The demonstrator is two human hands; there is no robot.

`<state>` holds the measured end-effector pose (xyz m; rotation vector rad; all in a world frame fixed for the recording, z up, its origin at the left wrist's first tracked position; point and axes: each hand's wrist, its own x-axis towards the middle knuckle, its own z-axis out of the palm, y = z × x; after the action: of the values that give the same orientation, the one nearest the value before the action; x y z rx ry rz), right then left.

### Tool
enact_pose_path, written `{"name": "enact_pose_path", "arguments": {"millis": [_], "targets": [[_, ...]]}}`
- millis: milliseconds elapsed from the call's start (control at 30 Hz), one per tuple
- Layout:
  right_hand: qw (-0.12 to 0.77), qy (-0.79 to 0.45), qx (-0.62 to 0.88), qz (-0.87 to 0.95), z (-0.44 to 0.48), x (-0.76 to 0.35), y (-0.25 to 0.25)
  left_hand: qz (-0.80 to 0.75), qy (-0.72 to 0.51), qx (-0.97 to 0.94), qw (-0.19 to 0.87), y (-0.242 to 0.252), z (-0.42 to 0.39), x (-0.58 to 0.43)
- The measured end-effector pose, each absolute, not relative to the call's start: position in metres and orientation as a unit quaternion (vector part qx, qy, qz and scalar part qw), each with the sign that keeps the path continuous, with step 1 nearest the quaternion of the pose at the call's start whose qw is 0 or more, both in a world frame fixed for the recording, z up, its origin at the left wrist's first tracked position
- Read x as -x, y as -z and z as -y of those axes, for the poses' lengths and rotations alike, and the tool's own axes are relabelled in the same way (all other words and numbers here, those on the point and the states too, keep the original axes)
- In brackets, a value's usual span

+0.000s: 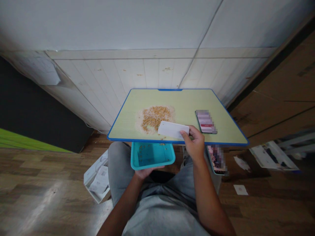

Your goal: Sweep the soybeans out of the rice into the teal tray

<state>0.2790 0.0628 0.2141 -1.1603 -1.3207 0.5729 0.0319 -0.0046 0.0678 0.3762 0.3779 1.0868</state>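
Note:
My right hand pinches the right end of a flat white scraper-like plate. The plate's left end reaches the near edge of a spread of yellow beans mixed with pale grains that look like rice. Below the table's front edge, my left hand supports a turquoise plastic tray from underneath, with most of its fingers hidden. A few beans lie inside the tray, mainly near its far side.
The small table has a pale green top and blue rim. A phone lies on its right side, and another phone rests by my right thigh. An open white box stands on the floor at left. The wall is behind the table.

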Motion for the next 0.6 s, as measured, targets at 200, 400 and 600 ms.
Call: {"name": "enact_pose_path", "arguments": {"millis": [200,400,600], "targets": [[0.589,-0.267,0.489,0.585,-0.062,-0.276,-0.215,-0.142,-0.507,-0.174,0.832,-0.07,0.003,-0.031],[0.575,-0.295,0.468,0.603,-0.058,-0.273,-0.217,-0.097,-0.499,-0.184,0.841,-0.063,0.0,-0.029],[0.642,-0.256,0.495,0.526,-0.061,-0.274,-0.21,-0.077,-0.492,-0.195,0.845,-0.061,0.002,-0.03]]}}
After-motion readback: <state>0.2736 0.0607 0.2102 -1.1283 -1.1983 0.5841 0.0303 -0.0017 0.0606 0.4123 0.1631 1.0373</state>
